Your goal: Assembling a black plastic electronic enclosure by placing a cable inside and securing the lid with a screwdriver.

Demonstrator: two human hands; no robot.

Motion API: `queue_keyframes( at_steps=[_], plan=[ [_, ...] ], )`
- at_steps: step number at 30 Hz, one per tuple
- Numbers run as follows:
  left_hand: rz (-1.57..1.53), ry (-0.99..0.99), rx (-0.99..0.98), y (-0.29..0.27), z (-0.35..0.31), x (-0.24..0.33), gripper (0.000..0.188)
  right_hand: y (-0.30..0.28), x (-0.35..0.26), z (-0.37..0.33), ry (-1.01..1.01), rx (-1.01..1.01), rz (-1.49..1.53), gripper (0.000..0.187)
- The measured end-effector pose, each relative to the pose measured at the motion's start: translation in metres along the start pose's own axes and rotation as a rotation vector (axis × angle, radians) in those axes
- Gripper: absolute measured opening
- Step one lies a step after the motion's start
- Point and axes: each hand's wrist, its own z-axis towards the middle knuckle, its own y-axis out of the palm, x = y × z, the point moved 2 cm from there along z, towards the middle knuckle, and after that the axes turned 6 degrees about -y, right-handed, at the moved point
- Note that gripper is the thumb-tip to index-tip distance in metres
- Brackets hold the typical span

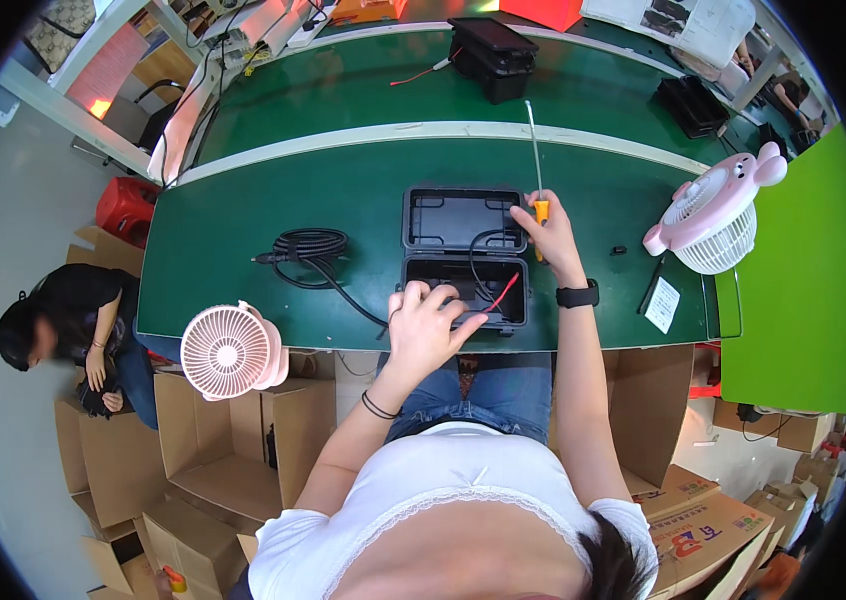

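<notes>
A black plastic box (516, 319) lies with its lid (463, 219) folded back on the green bench in front of me. My left hand (428, 325) is at the box's front left, its fingers bent over the rim and its thumb stretched along the front wall. Close to that thumb tip, a red wire (508, 288) slants out of the box; whether it is touched is hard to see. A black wire (475, 265) loops inside. Beside the lid, my right hand (553, 235) grips a yellow-handled screwdriver (535, 150), its shaft pointing away from me.
Left of the box lies a coiled black cable (308, 245), its tail reaching my left hand. A pink fan (228, 352) stands at the front left edge, another fan (708, 215) at the right. Further black boxes (493, 60) sit beyond the white ledge. Someone (73, 330) sits at far left.
</notes>
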Motion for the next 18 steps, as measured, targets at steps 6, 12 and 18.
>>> queue_keyframes(
  at_steps=[6,12,18],
  plan=[
    [0.181,-0.043,-0.185,0.0,0.008,0.005,0.057,0.002,-0.003,-0.006,-0.105,-0.045,0.117,0.029],
    [-0.051,0.035,-0.483,0.012,0.024,-0.016,0.071,-0.01,-0.036,-0.045,-0.354,-0.012,0.316,0.035],
    [-0.332,0.046,-0.994,0.014,0.056,-0.012,0.062,-0.022,-0.043,-0.082,-0.396,0.026,0.359,0.036]
  ],
)
